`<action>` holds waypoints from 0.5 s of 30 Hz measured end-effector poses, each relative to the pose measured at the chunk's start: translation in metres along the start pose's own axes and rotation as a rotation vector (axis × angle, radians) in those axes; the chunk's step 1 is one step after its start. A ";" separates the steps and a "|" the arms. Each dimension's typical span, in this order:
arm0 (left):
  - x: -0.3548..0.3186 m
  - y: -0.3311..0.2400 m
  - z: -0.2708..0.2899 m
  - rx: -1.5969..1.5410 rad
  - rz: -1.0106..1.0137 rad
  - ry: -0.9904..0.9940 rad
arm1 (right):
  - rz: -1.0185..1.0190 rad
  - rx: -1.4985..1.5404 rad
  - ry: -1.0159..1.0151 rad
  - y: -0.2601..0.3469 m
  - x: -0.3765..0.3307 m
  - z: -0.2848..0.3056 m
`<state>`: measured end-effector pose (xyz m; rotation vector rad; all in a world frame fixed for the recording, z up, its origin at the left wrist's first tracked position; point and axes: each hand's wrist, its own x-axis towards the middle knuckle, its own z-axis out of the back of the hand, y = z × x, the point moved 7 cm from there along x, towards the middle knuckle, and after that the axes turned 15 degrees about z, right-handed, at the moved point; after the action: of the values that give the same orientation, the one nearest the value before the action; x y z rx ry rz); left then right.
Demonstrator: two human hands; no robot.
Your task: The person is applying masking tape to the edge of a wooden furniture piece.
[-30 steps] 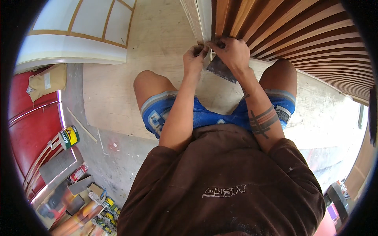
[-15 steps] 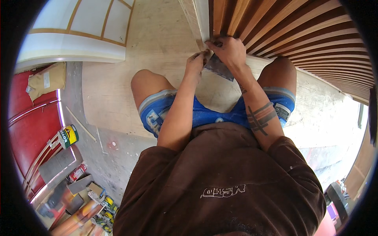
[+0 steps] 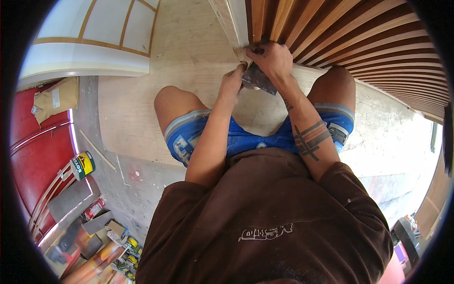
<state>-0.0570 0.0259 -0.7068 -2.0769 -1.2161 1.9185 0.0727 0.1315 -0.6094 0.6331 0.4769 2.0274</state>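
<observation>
Beside the slatted panel [image 3: 352,40], a dark sheet [image 3: 259,78] slants lengthwise, near-right. Left hand [image 3: 231,81], right hand [image 3: 275,59]: I cannot tell either grip.

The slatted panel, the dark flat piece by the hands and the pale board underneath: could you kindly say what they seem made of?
Slatted panel: wood, perhaps varnished, judging by its warm brown grain.
Dark flat piece: possibly sandpaper, looking thin and dull; uncertain.
Pale board: likely bare plywood, with faint grain.
</observation>
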 end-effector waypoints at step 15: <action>0.012 -0.007 0.006 0.078 -0.092 -0.081 | 0.010 -0.071 -0.031 -0.003 -0.001 -0.004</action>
<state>-0.0665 0.0347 -0.7139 -1.8892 -1.2082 1.9926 0.0725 0.1320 -0.6140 0.6237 0.3830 2.0322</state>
